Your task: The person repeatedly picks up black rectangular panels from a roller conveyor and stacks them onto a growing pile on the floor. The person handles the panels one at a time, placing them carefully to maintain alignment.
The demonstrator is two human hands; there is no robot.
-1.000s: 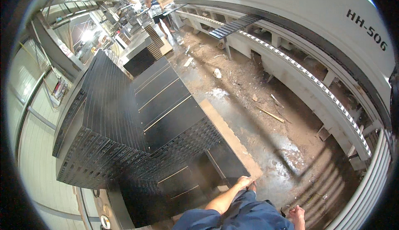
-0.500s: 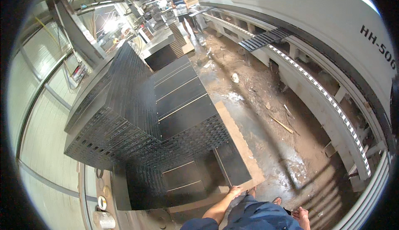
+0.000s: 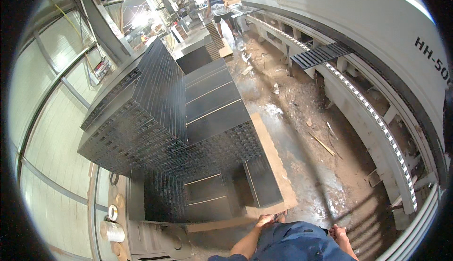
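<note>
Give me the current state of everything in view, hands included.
Left hand: resting on the near edge of the wooden pallet, fingers bent.
Right hand: empty, hanging by the leg.
Wooden pallet: flat on the floor, loaded.
Black panels: stacked in uneven tiers, tallest at left.
Single black panel: lying flat on the pallet's near right corner.
Roller conveyor: empty.
Tape rolls: on the floor, left.

A flat wooden board (image 3: 271,150) on the dirty floor (image 3: 302,119) carries big stacks of black panels (image 3: 165,119). A single black panel (image 3: 262,181) lies flat near the board's near right corner.
</note>
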